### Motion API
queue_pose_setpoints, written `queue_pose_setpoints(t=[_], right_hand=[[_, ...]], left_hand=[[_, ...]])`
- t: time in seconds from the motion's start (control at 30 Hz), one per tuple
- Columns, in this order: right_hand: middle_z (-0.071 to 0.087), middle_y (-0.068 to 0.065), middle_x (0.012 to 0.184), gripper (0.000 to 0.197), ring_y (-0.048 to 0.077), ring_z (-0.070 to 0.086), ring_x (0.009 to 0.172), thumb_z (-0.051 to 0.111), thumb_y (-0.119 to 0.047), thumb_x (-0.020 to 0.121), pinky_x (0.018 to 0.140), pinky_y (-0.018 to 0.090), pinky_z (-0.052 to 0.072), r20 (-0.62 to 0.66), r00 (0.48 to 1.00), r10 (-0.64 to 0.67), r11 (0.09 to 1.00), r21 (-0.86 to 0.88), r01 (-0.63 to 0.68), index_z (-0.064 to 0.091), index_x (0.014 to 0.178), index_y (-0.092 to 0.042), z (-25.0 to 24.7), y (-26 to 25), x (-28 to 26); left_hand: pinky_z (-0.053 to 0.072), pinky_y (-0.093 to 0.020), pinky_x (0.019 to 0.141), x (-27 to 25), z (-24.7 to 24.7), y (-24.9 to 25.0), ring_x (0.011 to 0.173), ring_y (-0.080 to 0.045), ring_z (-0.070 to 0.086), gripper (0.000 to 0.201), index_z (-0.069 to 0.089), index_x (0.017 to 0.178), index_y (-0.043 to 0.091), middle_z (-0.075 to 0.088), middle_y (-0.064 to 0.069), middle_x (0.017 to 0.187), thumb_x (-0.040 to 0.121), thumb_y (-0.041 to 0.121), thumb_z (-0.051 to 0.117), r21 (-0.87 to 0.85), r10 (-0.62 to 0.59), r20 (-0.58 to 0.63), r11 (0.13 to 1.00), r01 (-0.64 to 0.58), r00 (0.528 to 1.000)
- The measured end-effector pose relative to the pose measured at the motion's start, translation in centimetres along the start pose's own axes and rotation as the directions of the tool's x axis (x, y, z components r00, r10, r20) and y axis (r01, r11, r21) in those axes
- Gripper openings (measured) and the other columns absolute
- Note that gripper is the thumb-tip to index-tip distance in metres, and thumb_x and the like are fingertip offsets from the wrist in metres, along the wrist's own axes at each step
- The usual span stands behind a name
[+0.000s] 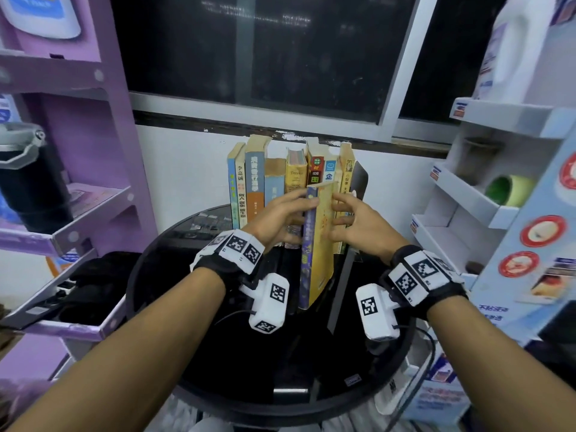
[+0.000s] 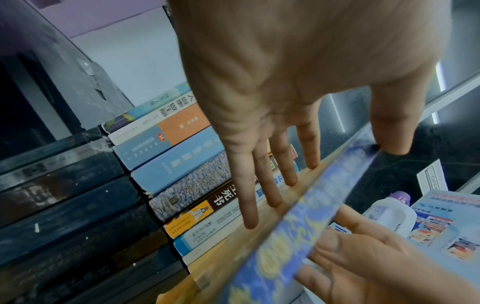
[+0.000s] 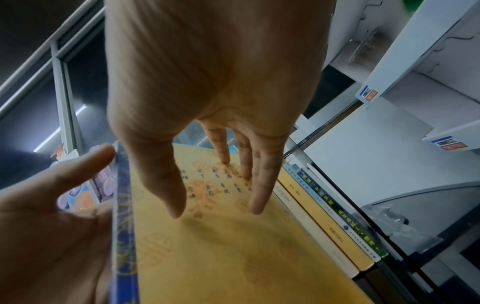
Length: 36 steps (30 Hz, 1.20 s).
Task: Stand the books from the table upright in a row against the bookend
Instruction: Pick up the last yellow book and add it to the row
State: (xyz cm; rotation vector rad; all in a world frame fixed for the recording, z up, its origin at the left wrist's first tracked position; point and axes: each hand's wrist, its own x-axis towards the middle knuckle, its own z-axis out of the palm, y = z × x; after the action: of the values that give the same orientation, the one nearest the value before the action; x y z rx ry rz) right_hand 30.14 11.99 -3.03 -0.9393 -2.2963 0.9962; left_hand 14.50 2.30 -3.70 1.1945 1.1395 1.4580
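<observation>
Several books [image 1: 268,179] stand upright in a row at the back of the round black table [image 1: 218,353]. A black bookend [image 1: 358,179] stands at the row's right end. Between both hands a yellow book with a blue spine [image 1: 321,244] stands upright, spine toward me, jutting forward out of the row. My left hand [image 1: 290,213] presses straight fingers [image 2: 259,185] on its left cover, thumb on the spine. My right hand [image 1: 346,213] lays straight fingers [image 3: 257,185] flat on its yellow right cover [image 3: 221,246]. A few books [image 3: 324,222] stand between it and the bookend.
A purple shelf unit [image 1: 78,213] with a black flask [image 1: 25,182] stands at the left. At the right is a white cardboard display [image 1: 467,198] holding a green tape roll [image 1: 511,190]. A wall and dark window rise behind the books. A cable [image 1: 427,353] hangs by the table's right edge.
</observation>
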Motion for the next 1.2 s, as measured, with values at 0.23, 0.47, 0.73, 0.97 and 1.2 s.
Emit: queue_pose_setpoints(t=[0.23, 0.47, 0.73, 0.97, 1.2], right_hand=[[0.05, -0.008, 0.136, 0.084, 0.013, 0.06, 0.116, 0.08, -0.003, 0.074, 0.089, 0.033, 0.056, 0.165, 0.984, -0.064, 0.993, 0.113, 0.046, 0.038, 0.141, -0.032, -1.1, -1.0, -1.6], [0.068, -0.006, 0.103, 0.043, 0.011, 0.066, 0.092, 0.07, -0.028, 0.083, 0.077, 0.025, 0.055, -0.063, 0.998, -0.022, 0.989, -0.147, 0.013, 0.056, 0.124, -0.03, -1.8, -2.1, -2.6], [0.066, 0.001, 0.097, 0.038, 0.015, 0.06, 0.085, 0.068, -0.011, 0.083, 0.062, 0.014, 0.041, -0.297, 0.955, 0.003, 0.983, -0.174, -0.057, 0.058, 0.119, -0.021, -3.6, -0.9, -2.7], [0.067, 0.007, 0.103, 0.041, 0.024, 0.064, 0.097, 0.068, -0.01, 0.082, 0.085, 0.045, 0.056, -0.372, 0.928, 0.026, 0.989, -0.126, -0.078, 0.055, 0.118, -0.023, -5.0, 0.1, -2.8], [0.068, 0.002, 0.09, 0.044, 0.026, 0.063, 0.095, 0.068, -0.008, 0.077, 0.086, 0.043, 0.055, -0.44, 0.898, 0.01, 0.989, -0.128, -0.073, 0.057, 0.116, -0.025, -7.4, 0.9, -2.8]], left_hand=[[0.057, -0.047, 0.078, 0.7, 0.8, 0.4, 0.114, -0.031, 0.059, 0.029, 0.058, 0.123, 0.024, 0.057, -0.006, 0.13, 0.096, 0.03, 0.052, -0.002, -0.021, 0.046, 1.0, 0.021, 0.999], [0.053, -0.051, 0.09, 1.7, 2.0, 0.7, 0.115, -0.028, 0.058, 0.038, 0.053, 0.134, 0.024, 0.056, -0.001, 0.13, 0.098, 0.032, 0.048, 0.108, -0.055, 0.081, 0.993, 0.046, 0.995], [0.043, -0.036, 0.102, 4.1, 2.1, 0.3, 0.113, -0.013, 0.057, 0.025, 0.063, 0.118, 0.027, 0.063, 0.004, 0.12, 0.093, 0.027, 0.059, 0.482, 0.171, -0.077, 0.869, -0.114, 0.982], [0.036, -0.035, 0.106, 6.7, 2.2, 0.2, 0.123, -0.017, 0.047, 0.043, 0.054, 0.129, 0.022, 0.056, 0.001, 0.131, 0.087, 0.021, 0.063, 0.857, 0.493, -0.099, 0.483, -0.178, 0.864], [0.026, -0.037, 0.113, 10.2, 3.2, -0.2, 0.133, -0.02, 0.035, 0.069, 0.039, 0.141, 0.02, 0.044, 0.0, 0.141, 0.079, 0.037, 0.066, 0.968, 0.589, 0.039, 0.179, -0.177, 0.807]])
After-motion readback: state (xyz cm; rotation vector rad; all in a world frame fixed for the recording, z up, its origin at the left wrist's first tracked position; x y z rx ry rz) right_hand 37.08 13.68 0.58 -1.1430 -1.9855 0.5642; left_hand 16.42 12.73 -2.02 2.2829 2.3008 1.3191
